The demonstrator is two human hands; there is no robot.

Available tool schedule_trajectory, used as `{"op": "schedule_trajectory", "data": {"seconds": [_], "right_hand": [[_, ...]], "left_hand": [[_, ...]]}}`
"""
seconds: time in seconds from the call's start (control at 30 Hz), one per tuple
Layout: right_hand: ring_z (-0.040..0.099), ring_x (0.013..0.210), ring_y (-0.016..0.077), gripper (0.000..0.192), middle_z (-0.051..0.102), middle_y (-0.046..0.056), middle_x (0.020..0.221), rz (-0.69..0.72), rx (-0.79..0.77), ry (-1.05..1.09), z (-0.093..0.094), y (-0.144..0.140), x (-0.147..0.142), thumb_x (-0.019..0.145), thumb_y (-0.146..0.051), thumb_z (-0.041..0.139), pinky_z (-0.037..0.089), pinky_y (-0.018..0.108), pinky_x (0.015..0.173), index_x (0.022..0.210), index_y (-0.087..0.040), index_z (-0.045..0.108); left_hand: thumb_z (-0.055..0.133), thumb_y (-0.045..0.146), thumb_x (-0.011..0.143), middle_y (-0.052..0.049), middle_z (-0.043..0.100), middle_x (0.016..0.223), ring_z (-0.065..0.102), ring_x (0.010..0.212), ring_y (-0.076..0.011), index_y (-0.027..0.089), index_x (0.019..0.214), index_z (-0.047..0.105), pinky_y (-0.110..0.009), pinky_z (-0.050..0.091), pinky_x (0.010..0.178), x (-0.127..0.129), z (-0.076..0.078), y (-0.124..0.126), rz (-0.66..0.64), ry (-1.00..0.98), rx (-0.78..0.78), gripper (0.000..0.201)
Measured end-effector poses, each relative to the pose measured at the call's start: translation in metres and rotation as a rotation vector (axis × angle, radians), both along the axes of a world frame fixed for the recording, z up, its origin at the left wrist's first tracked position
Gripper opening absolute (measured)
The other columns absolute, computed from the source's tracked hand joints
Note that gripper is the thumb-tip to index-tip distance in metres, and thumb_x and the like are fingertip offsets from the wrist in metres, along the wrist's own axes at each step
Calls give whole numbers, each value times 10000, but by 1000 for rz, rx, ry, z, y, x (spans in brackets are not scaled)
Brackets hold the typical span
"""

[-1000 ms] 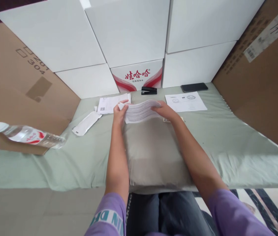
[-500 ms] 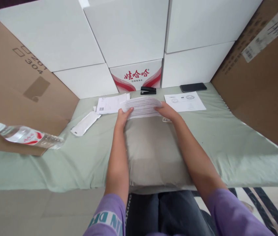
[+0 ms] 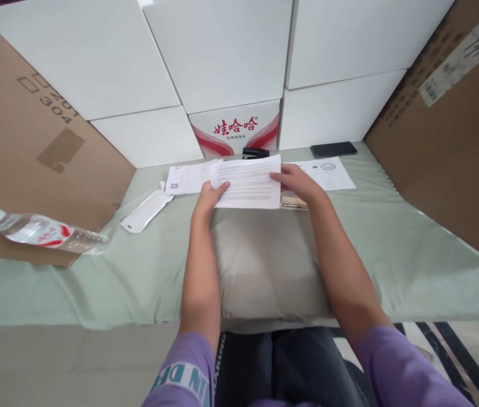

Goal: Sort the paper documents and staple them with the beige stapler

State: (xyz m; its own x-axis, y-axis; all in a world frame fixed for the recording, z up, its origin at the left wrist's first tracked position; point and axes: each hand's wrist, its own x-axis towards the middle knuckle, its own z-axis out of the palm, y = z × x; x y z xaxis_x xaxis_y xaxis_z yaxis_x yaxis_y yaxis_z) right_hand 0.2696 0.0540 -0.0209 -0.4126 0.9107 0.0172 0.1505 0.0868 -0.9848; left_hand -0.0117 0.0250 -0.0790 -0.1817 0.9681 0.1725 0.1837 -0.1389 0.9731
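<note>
Bottle (image 3: 35,233) lies at bed's (image 3: 413,249) left edge; strip (image 3: 146,211) nearer middle. Paper (image 3: 190,178) just left of the sheet. L hand (image 3: 208,199) pinches sheet (image 3: 250,182) at its left edge, R hand (image 3: 296,183) pinches right edge; sheet is above pillow's (image 3: 264,265) far end. Stapler (image 3: 255,151), form (image 3: 328,172), phone (image 3: 333,149) by the far edge.

white text-lined sheet (image 3: 248,182); grey pillow (image 3: 264,265); pale green bedsheet (image 3: 392,249); purple sleeves (image 3: 184,370)
</note>
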Motion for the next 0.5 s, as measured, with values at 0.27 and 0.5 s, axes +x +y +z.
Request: {"op": "schedule_trajectory", "data": {"seconds": [0.27,0.5], "right_hand": [[674,702,190,301,770,110,976,32,-141,-301,32,-17,21,829,-355,729,533,299,582,1077,-184,735],[683,749,210,178,756,57,854,-19,-60,-376,-15,-54,23,820,-223,628,494,307,657,940,-205,758]], "left_hand": [[823,442,677,-88,787,1074,742,986,-284,189,1015,781,-360,596,875,14,36,-19,-405,247,-385,424],[792,445,724,-50,786,1043,745,897,-242,232,1078,751,-293,578,734,49,47,-28,-584,321,-486,416]]}}
